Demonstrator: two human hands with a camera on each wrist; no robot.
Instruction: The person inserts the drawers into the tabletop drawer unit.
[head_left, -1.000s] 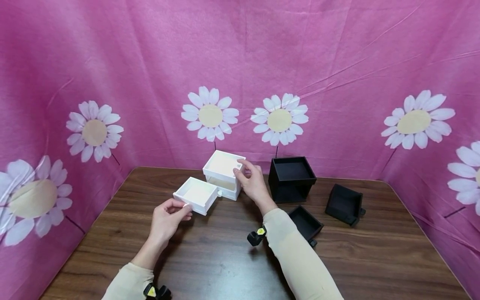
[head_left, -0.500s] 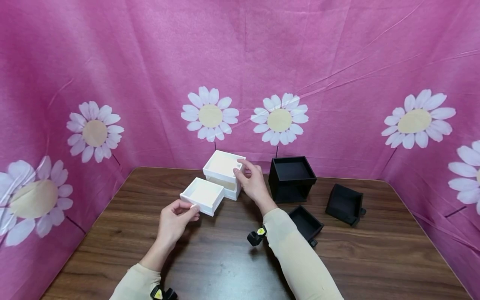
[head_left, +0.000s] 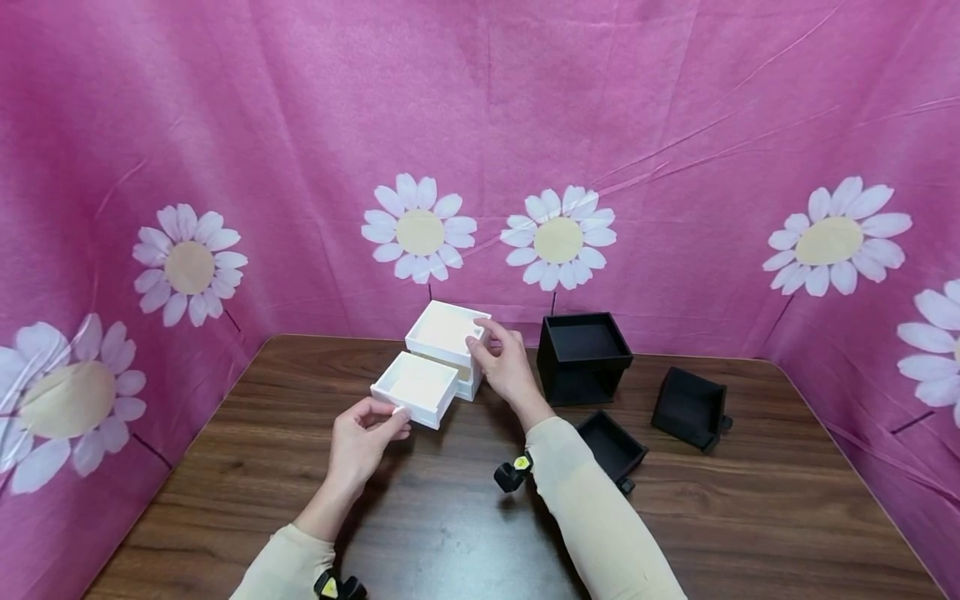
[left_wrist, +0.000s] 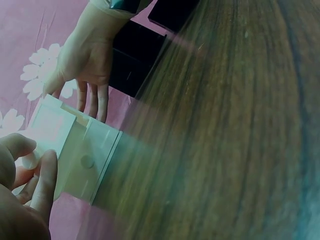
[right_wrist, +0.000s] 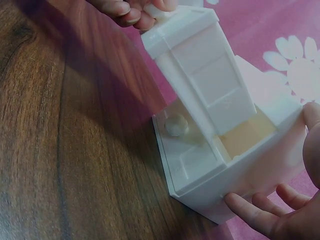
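My left hand point(head_left: 358, 446) pinches the round knob of a small white drawer point(head_left: 416, 385), held above the table in front of a white mini drawer cabinet point(head_left: 447, 329). In the right wrist view the drawer slants, its rear end at the cabinet's upper opening point(right_wrist: 247, 132). Below that opening a lower drawer with a round knob point(right_wrist: 176, 125) sits in the cabinet. My right hand point(head_left: 510, 371) holds the cabinet by its right side, thumb and fingers spread along the wall and top rim.
Right of the white cabinet stands a black cabinet point(head_left: 576, 375) of similar shape. Two loose black drawers lie on the wooden table point(head_left: 465, 517): one drawer point(head_left: 611, 446) close to my right forearm, the other drawer point(head_left: 688, 408) farther right. A pink flowered cloth point(head_left: 480, 100) hangs behind.
My left hand has moved right with the white drawer, bringing it closer to the cabinet and over its front. The right hand and the cabinet have stayed put.
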